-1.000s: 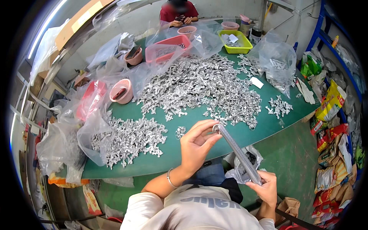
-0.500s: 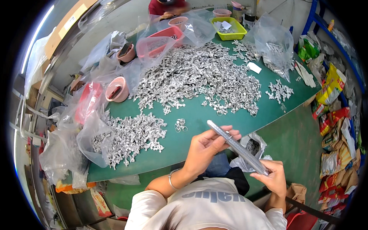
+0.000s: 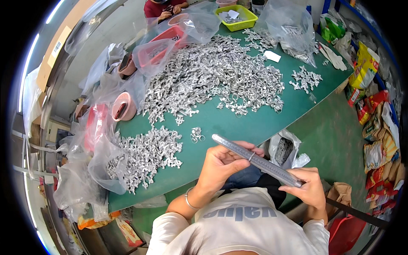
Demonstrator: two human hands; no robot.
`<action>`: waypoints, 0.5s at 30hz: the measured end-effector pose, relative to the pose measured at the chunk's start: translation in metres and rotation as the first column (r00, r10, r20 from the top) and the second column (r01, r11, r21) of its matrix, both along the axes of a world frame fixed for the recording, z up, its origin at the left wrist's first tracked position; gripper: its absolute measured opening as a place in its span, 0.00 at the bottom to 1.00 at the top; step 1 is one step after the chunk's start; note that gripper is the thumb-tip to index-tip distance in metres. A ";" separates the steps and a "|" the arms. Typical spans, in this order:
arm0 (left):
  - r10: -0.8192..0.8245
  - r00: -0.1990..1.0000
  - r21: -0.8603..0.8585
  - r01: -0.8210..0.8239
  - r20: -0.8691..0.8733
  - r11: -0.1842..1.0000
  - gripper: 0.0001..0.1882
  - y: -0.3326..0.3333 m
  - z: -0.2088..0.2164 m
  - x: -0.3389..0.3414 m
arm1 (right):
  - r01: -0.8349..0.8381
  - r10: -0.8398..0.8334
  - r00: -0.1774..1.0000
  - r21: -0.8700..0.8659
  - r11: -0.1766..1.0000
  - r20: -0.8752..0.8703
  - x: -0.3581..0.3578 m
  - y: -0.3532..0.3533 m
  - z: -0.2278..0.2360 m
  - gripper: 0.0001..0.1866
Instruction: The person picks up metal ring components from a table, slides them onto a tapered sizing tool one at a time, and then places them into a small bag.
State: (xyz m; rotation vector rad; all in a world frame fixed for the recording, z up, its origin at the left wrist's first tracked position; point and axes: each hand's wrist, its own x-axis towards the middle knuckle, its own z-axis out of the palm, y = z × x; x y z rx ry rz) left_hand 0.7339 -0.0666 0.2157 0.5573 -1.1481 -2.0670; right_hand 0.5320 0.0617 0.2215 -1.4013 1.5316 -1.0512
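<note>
A grey metal ring mandrel (image 3: 268, 165), long and marked along its length, lies slantwise between my hands above the table's near edge. A thin ring (image 3: 252, 157) sits around it near the middle. My left hand (image 3: 221, 165) is closed about the mandrel, its thumb beside the ring and its fingertips showing past the far side. The thicker lower end is gripped by my right hand (image 3: 308, 185). Several loose rings (image 3: 196, 135) lie on the green table (image 3: 229, 127) beyond my left hand.
A big heap of silvery rings and castings (image 3: 212, 80) covers mid-table; a smaller heap (image 3: 148, 157) lies left. Around them stand a pink cup (image 3: 131, 111), a yellow-green basket (image 3: 240, 25) and plastic bags (image 3: 289, 25). Opposite, a person (image 3: 159, 9) works. An open bag (image 3: 272, 148) stands below the table edge.
My head view has shifted. The mandrel has swung to a flatter slant, and its narrow end now points further left. Both hands keep hold of it.
</note>
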 end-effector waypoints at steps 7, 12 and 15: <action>-0.041 0.999 0.002 0.041 0.023 0.999 0.18 -0.006 0.005 0.004 | -0.012 0.012 1.000 -0.079 0.997 -0.002 0.001 0.001 0.001 0.17; -0.065 0.994 -0.014 0.067 0.089 0.998 0.17 -0.007 0.012 0.006 | -0.036 0.037 0.999 -0.084 0.996 0.002 0.000 0.002 0.003 0.17; -0.073 0.994 -0.012 0.075 0.086 0.997 0.18 -0.006 0.012 0.007 | -0.040 0.042 0.999 -0.067 0.997 0.029 -0.001 0.003 0.001 0.17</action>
